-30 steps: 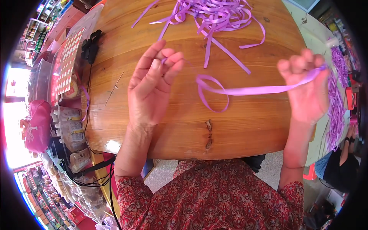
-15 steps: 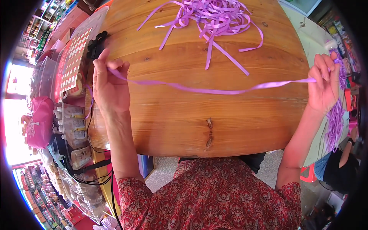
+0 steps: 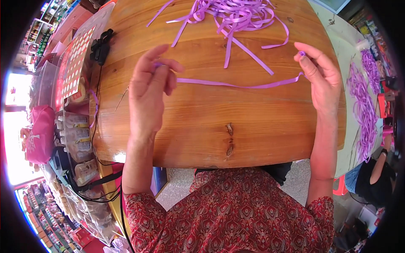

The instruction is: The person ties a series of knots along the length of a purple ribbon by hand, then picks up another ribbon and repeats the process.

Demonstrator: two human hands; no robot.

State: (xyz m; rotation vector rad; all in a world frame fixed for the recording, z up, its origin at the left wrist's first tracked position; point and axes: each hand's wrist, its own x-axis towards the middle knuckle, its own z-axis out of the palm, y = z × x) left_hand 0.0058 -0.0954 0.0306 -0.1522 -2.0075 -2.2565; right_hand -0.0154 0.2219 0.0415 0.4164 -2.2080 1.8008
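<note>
A length of purple ribbon (image 3: 236, 84) runs across the round wooden table (image 3: 253, 135) between my two hands. My left hand (image 3: 149, 90) pinches one end of it near the table's left side. My right hand (image 3: 322, 80) pinches the other end at the right, fingers closed on it. The ribbon hangs slightly slack just above the wood. A loose heap of more purple ribbon (image 3: 238, 17) lies at the far side of the table, with one strand trailing toward the held piece.
A black clip (image 3: 100, 46) and a card of round pieces (image 3: 74, 63) sit at the table's left edge, with a cable running down. Clear boxes and a pink bag (image 3: 36, 130) stand lower left. More purple ribbon (image 3: 365, 109) lies on a surface at right.
My left hand has moved back toward the middle and my right hand inward, so the ribbon that was stretched wide and taut is now shorter and slightly slack.
</note>
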